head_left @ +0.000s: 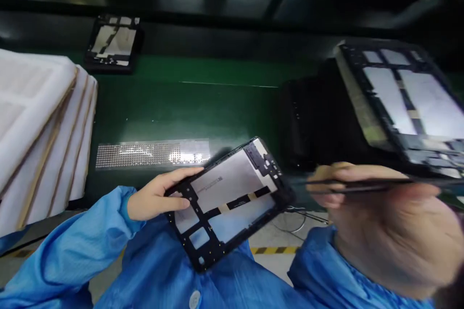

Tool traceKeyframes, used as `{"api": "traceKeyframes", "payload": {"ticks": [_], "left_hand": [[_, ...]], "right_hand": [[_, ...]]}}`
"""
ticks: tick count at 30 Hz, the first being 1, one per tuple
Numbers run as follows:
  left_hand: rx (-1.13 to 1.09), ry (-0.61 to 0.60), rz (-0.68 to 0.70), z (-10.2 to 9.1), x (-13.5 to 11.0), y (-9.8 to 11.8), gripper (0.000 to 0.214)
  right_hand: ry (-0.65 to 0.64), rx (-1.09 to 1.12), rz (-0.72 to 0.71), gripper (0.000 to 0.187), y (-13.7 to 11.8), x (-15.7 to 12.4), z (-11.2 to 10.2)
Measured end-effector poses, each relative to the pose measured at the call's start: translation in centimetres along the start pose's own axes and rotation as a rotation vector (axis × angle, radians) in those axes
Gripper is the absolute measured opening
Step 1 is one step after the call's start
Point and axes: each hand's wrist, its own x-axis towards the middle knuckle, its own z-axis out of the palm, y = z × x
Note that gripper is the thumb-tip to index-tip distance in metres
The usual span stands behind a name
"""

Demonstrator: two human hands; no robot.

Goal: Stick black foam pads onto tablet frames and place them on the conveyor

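My left hand (163,195) grips the left edge of an opened tablet frame (232,203), thumb on its face and the other fingers along or under the edge. The frame is tilted in front of my blue coat, its inner side up, showing silvery panels and a dark flex strip across them. Close to its right end is my right hand (384,222), blurred by motion. Its fingers are closed round thin dark tweezers (362,184), whose tip points left towards the frame's corner. Whether the tip touches the frame, I cannot tell.
Stacked white foam-wrapped boards (43,130) stand at the left. A clear sheet of tiny dots (145,154) lies on the green bench (217,106). More tablet frames sit at the back left (114,41) and in a raised stack (409,91) at the right, beside black trays (304,116).
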Motion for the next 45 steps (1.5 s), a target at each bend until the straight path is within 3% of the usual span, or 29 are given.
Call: {"api": "traceKeyframes", "payload": {"ticks": [2,4,7,9,12,15,21,29,32,36,39,42,45], "left_hand": [[0.142,-0.005,0.012,-0.8,-0.1,-0.4,0.061],[0.308,0.046,0.013,-2.3,0.5,-0.4,0.057],[0.533,0.103,-0.029,-5.4,2.3,-1.3,0.039],[0.633,0.072,-0.06,-7.1,3.7,-2.6,0.034],[0.723,0.017,-0.086,-8.1,5.2,-4.7,0.032],[0.754,-0.003,-0.094,-7.9,5.7,-5.7,0.033],[0.816,-0.011,-0.063,-7.6,5.8,-6.0,0.036],[0.814,0.023,-0.061,-7.2,5.7,-6.1,0.043],[0.847,0.014,-0.059,-7.1,5.6,-6.1,0.046],[0.939,0.018,0.012,-7.0,5.4,-5.8,0.044],[0.97,0.065,0.039,-6.7,5.5,-5.6,0.041],[0.963,0.071,0.041,-6.7,5.8,-5.7,0.033],[0.959,0.061,0.029,-6.8,6.0,-5.8,0.028]], "right_hand": [[-0.216,0.166,0.102,0.021,0.7,1.7,3.8],[-0.389,0.242,0.161,0.018,1.4,3.2,7.6],[-0.563,0.141,0.125,0.018,3.6,5.3,13.3],[-0.681,0.038,0.074,0.023,5.9,6.5,16.3],[-0.78,-0.05,0.026,0.029,9.0,7.6,18.7],[-0.79,-0.027,0.051,0.029,10.1,7.8,19.0],[-0.79,-0.044,0.049,0.026,9.0,7.6,18.4],[-0.778,-0.033,0.114,0.038,8.4,8.1,18.6],[-0.641,0.004,0.203,0.028,6.2,5.6,16.9],[-0.395,0.056,0.295,0.01,3.3,-1.1,13.5],[-0.241,0.077,0.289,0.011,3.1,-5.5,11.7],[-0.256,0.093,0.273,0.017,4.0,-7.5,11.9],[-0.295,0.133,0.246,0.013,5.0,-7.7,13.6]]}}
